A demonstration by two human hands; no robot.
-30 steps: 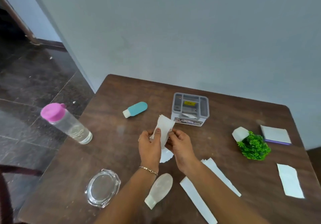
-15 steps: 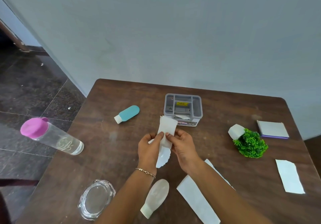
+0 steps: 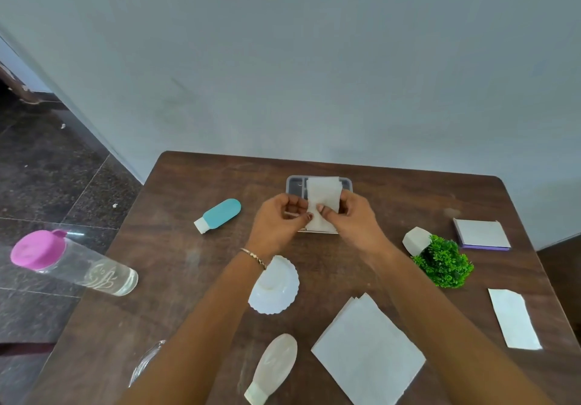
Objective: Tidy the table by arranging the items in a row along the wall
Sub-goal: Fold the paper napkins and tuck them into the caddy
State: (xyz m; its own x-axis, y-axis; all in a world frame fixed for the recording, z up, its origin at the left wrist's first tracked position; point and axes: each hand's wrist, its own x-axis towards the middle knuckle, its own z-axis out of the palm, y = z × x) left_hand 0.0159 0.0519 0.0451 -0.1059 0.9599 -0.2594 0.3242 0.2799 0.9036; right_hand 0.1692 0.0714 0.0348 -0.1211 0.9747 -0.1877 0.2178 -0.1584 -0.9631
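My left hand [image 3: 278,223] and my right hand [image 3: 352,220] both pinch a folded white tissue [image 3: 323,203] above the grey compartment organizer [image 3: 345,184] in the middle of the brown table [image 3: 176,247]. The organizer is mostly hidden behind the tissue and my hands. A teal bottle [image 3: 220,215] lies to the left. Below my left wrist sits a white scalloped paper cup [image 3: 275,285]. A translucent bottle [image 3: 275,367] and a white napkin stack [image 3: 367,351] lie near the front.
A clear water bottle with a pink cap [image 3: 69,263] overhangs the left edge. A glass lid [image 3: 146,362] peeks out at front left. A toppled green plant in a white pot [image 3: 440,260], a purple-edged notepad [image 3: 481,234] and a paper slip [image 3: 514,319] lie on the right.
Both hands carried the tissue away from me, from the table's middle to above the organizer. The scalloped paper cup beneath them is now uncovered. The camera tilted, shifting the whole scene.
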